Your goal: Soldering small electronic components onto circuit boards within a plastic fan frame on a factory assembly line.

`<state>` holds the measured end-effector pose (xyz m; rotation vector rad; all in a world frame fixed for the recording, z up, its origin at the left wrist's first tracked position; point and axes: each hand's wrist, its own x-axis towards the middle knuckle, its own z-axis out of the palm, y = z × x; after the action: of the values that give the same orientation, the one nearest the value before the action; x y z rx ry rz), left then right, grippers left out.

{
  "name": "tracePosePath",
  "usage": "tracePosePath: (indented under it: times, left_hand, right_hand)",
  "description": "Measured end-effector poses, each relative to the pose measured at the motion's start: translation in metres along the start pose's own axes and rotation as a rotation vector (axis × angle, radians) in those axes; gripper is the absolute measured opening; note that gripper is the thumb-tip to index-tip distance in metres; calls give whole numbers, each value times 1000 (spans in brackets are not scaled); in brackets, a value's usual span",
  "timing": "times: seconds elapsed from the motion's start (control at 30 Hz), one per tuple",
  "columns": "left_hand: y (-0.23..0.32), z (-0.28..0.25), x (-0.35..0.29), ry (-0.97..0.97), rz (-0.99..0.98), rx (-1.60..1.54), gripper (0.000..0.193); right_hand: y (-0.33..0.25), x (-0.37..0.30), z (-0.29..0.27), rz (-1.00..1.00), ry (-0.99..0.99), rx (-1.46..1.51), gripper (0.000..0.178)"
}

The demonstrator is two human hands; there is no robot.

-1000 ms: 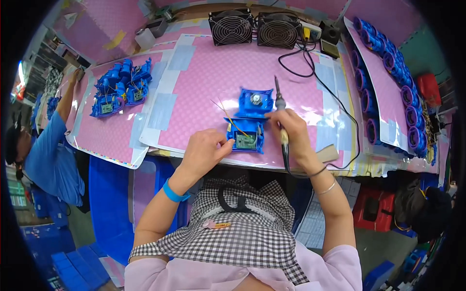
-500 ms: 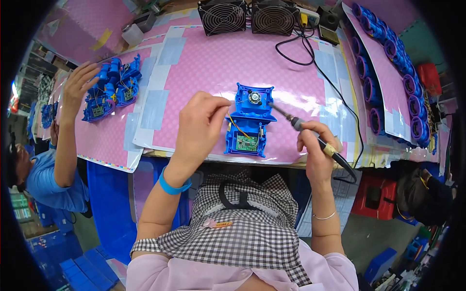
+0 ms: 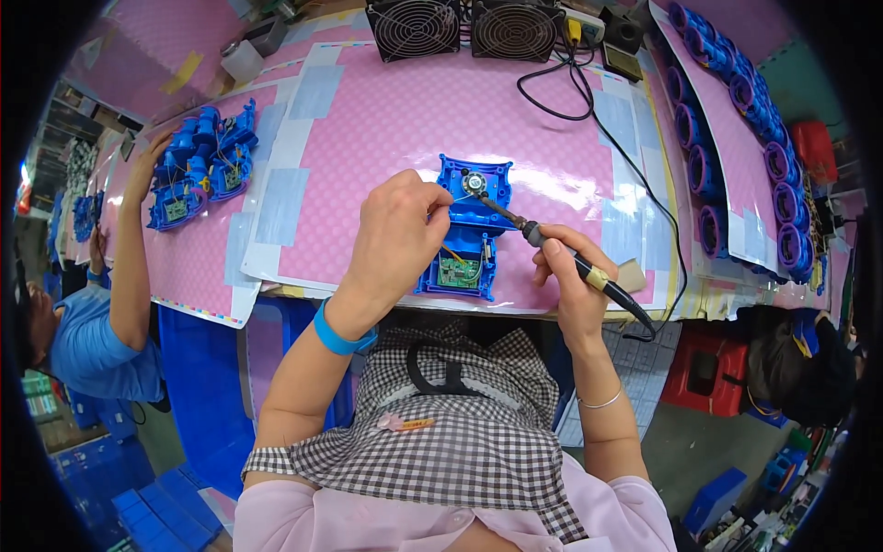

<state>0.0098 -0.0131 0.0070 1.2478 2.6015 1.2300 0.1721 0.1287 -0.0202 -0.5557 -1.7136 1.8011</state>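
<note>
In front of me lies an opened blue plastic housing [image 3: 498, 172] in two joined halves. The far half carries a small round speaker [image 3: 475, 183]; the near half holds a green circuit board [image 3: 457, 270]. My left hand [image 3: 397, 225] is closed over the housing's left side, pinching a thin wire [image 3: 464, 198] that runs toward the speaker. My right hand [image 3: 572, 276] grips a soldering iron [image 3: 533, 232], its tip at the speaker's lower edge, beside the wire end. A yellow-orange wire [image 3: 451, 252] goes from the board up under my left fingers.
Two black fans [image 3: 414, 32] stand at the far edge. The iron's black cable [image 3: 635, 175] crosses the right side. More blue housings [image 3: 198, 161] lie at left, where a co-worker's hand [image 3: 145, 170] touches them. Rows of blue round-ended housings [image 3: 713, 230] stand at right.
The iron's tip has moved left from beside the housing onto the speaker's edge. My left hand has shifted right with the wire toward the speaker. The co-worker's hand has lowered onto the housings.
</note>
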Motion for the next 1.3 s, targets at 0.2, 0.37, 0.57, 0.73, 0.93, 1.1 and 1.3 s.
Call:
tracePosePath:
  times: [0.2, 0.37, 0.57, 0.73, 0.93, 1.1, 1.3]
  left_hand:
    - [0, 2, 3, 0, 4, 16, 9]
    - [0, 4, 4, 3, 20, 8, 8]
    - [11, 1, 2, -15, 63, 33, 12]
    - [13, 10, 6, -73, 112, -7, 16]
    - [13, 21, 11, -94, 115, -13, 13]
    - [13, 25, 13, -105, 100, -19, 12]
    - [6, 24, 12, 3, 172, 28, 14]
  right_hand:
    - [2, 1, -1, -19, -10, 23, 20]
    - [0, 1, -1, -19, -11, -16, 20]
    - [-12, 4, -10, -81, 53, -81, 18]
    - [-13, 10, -20, -71, 57, -124, 17]
    - [-10, 11, -20, -43, 6, -174, 17]
    - [-12, 12, -19, -32, -6, -207, 17]
    - [-15, 13, -17, -37, -37, -211, 17]
